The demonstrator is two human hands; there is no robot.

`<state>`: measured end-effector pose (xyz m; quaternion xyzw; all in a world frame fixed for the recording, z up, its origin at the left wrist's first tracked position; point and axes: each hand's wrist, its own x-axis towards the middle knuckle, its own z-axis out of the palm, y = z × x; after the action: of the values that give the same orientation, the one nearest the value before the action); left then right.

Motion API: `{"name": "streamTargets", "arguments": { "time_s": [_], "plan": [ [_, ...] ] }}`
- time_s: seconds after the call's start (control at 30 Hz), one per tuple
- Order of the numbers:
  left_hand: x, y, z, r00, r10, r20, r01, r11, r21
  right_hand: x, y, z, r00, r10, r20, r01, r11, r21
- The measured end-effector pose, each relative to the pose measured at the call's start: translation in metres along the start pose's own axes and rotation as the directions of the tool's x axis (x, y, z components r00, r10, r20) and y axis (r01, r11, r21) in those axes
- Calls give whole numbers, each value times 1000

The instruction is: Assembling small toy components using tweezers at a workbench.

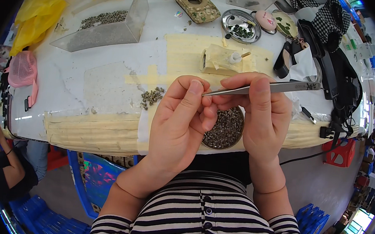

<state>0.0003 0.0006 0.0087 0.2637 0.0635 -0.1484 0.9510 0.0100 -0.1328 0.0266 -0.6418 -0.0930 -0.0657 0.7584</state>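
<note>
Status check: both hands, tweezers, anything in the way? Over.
Right hand gripping tweezers. Left hand pinched at their tips, any held part too small to tell. Hands partly hide dish of metal bits.

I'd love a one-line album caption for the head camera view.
The right hand holds tweezers, their tip at the left hand, above a round dish of small metallic parts.
</note>
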Motion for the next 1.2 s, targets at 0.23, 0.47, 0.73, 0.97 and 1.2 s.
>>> {"name": "streamTargets", "arguments": {
  "time_s": [0.23, 0.47, 0.73, 0.97, 1.2],
  "plan": [
    [0, 0, 0, 1000, 4, 4, -4, 1000, 8, 0, 0, 0, 1000, -22, 4, 22, 1000, -11],
    [0, 0, 0, 1000, 3, 6, -3, 1000, 5, 0, 0, 0, 1000, -9, 4, 9, 1000, -11],
    [0, 1, 0, 999, -17, 36, 17, 1000, -11, 1, 1, -2, 992, 102, -75, -96, 992, 77],
    [1, 1, -1, 997, -45, 63, 48, 998, -43, 5, -2, 0, 980, 134, -145, -124, 989, 80],
    [1, 1, -4, 994, -68, 90, 71, 997, -33, 8, -4, 0, 981, 97, -165, -88, 994, 61]
  ]
}}
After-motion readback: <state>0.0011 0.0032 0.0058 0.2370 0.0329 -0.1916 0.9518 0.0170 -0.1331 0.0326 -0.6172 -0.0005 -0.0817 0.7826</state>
